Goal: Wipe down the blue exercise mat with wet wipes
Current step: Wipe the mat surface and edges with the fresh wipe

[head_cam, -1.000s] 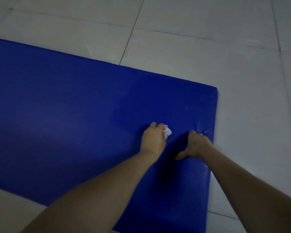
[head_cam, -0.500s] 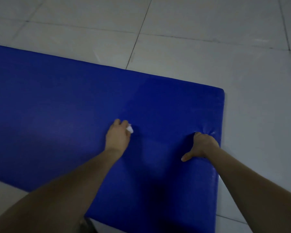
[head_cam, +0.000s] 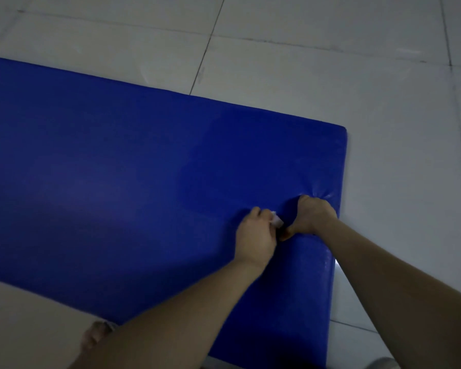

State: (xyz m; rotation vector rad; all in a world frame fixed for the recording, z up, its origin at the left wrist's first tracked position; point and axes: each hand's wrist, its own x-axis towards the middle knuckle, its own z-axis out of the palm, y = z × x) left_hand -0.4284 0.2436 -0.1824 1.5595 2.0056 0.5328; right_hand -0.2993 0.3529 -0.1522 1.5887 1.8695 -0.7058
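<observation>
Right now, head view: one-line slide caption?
Left hand holds a wipe on the mat; right hand presses the mat beside it.

The exercise mat (head_cam: 117,195) lies on the floor (head_cam: 330,62), ending at right. The left grip (head_cam: 256,235) rests on it just left of the right grip (head_cam: 313,217), with the wet wipe (head_cam: 276,221) between them. A foot (head_cam: 95,334) is near-left, on the floor.

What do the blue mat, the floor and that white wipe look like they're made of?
Blue mat: probably foam under a smooth vinyl-like cover; it puckers where the right hand presses, with faint sheen. Floor: pale glossy tile, judging by grout lines. Wipe in left hand: seemingly soft white sheet, bunched.
</observation>
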